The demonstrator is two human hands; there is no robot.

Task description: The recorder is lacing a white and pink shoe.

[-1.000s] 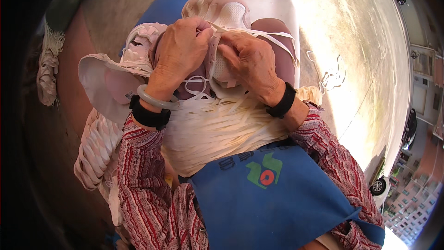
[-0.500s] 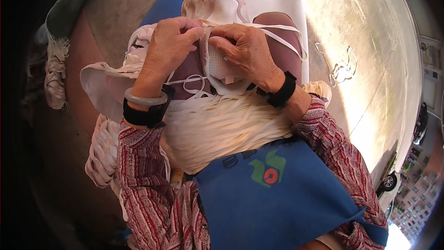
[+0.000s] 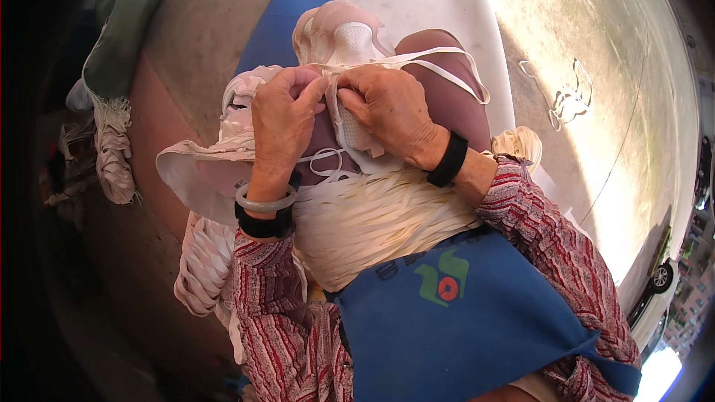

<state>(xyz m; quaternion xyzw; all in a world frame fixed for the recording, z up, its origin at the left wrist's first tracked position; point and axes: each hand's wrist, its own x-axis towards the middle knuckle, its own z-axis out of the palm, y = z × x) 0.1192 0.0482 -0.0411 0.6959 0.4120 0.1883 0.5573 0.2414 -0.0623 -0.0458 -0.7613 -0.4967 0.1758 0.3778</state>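
My left hand (image 3: pixel 287 115) is bent in a pinch at a pink-and-white shoe upper (image 3: pixel 357 132); its exact grip I cannot tell. My right hand (image 3: pixel 392 110) is closed on the upper, beside a looping white lace (image 3: pixel 453 50). The upper sits at my lap's (image 3: pixel 465 115) far edge, beyond cream laces (image 3: pixel 380 216).

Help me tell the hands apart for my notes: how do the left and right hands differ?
The left hand wears a pale bangle and a black wristband; the right hand has only a black wristband. The left hand points nearly straight up the picture; the right hand slants inward. Both curl their fingers close to the white lace.
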